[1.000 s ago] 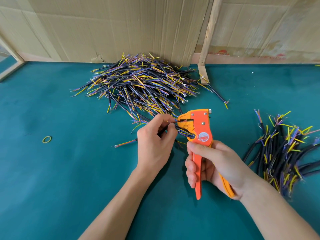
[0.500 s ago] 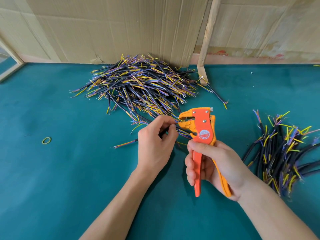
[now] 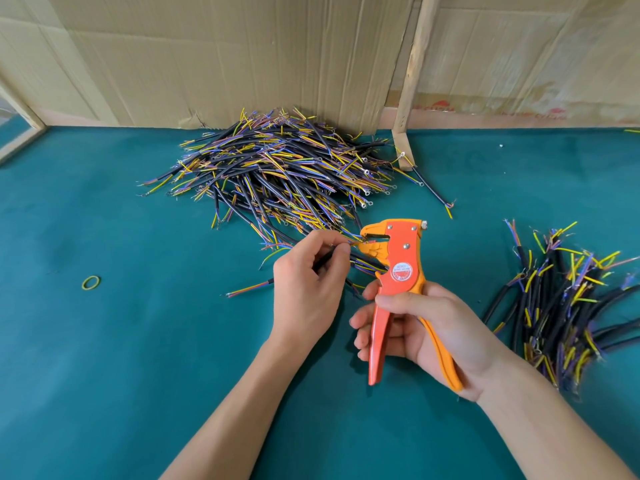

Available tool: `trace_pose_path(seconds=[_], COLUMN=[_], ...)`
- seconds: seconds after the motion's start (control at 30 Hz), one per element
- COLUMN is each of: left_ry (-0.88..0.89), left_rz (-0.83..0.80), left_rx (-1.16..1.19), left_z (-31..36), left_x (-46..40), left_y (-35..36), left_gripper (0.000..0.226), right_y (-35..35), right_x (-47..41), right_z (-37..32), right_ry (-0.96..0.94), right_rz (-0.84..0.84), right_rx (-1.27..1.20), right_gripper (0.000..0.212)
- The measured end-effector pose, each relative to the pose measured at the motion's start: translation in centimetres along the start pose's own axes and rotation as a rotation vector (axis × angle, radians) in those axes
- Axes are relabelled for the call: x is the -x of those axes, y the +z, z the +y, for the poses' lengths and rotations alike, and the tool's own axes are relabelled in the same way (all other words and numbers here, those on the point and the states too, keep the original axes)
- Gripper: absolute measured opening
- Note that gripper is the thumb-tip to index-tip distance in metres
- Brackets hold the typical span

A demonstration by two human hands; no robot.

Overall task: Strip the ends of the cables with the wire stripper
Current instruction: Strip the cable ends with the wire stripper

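Fingers (image 3: pixel 341 249) pinch cable (image 3: pixel 249 289); long axis left-right, tip into wire stripper (image 3: pixel 398 265).

A single view comes from a head-worn camera, looking forward and steeply down over the teal tabletop (image 3: pixel 104 375). The lens is wide-angle: the table's far edge bows and the cardboard wall (image 3: pixel 225 53) behind it leans outward. Taking the orange wire stripper (image 3: pixel 398 271) as landmark, it sits just right of frame centre, close to the lens, with both forearms entering from the bottom edge beneath it. Beyond the stripper, farther from the camera, lies the large cable pile (image 3: pixel 277 174); right of it, a smaller bundle (image 3: pixel 561 299) runs off the frame edge. No second view exists, so nothing overlaps.
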State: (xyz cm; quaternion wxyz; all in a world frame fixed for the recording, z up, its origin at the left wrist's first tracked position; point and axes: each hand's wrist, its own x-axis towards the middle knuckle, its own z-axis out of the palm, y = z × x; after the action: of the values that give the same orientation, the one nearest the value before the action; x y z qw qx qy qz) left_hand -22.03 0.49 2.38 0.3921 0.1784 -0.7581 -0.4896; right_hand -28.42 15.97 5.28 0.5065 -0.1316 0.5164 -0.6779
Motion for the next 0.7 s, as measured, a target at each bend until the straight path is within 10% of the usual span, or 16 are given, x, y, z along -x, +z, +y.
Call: trace_pose_path(seconds=[0.7], left_ry=[-0.045], left_rz=[-0.072], left_rx=[0.021], left_z=[-1.2], left_x=[-0.7], left_y=[-0.3], left_gripper=[0.017], right_y=[0.0], right_x=[0.4], right_z=[-0.2], right_ry=[-0.023], right_rz=[-0.049], right_rx=[0.027], right_gripper=[0.035])
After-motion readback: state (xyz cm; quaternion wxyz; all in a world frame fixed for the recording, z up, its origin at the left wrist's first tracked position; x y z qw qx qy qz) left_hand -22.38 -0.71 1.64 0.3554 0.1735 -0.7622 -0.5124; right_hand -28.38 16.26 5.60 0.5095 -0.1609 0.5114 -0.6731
